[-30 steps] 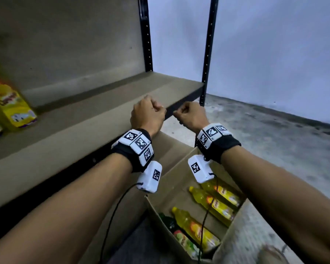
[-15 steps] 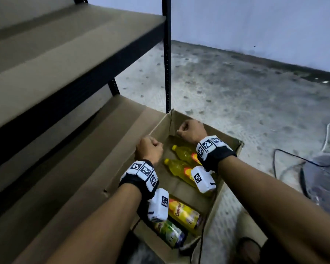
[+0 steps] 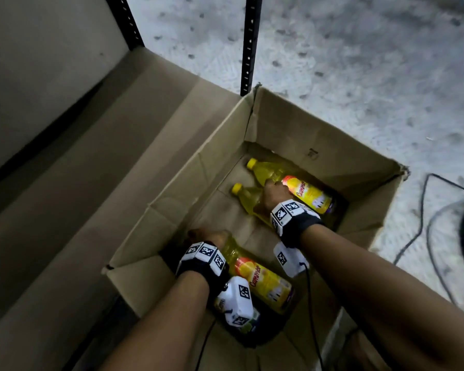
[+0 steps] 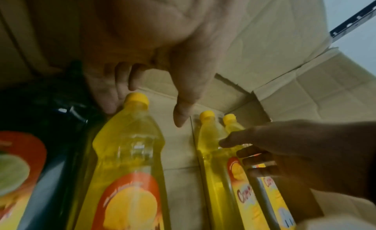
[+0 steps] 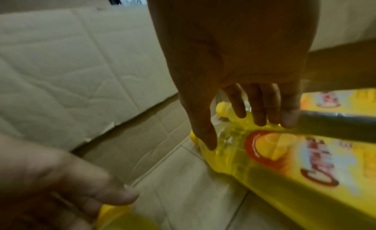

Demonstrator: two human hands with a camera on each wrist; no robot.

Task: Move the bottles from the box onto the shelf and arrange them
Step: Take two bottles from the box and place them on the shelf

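1. Both hands have dropped from fists above the box (image 3: 276,121) down among the bottles; the view now looks further down into it.
2. The cardboard box sits on the floor against the shelf (image 3: 65,167) frame.
3. Three yellow bottles and one dark one lie flat inside.
4. The right hand (image 3: 275,194) lies spread-fingered across the middle bottle (image 5: 254,153), touching it.
5. The left hand (image 3: 206,235) reaches, fingers relaxed and apart, around the near yellow bottle (image 4: 126,153) at its neck, without gripping.
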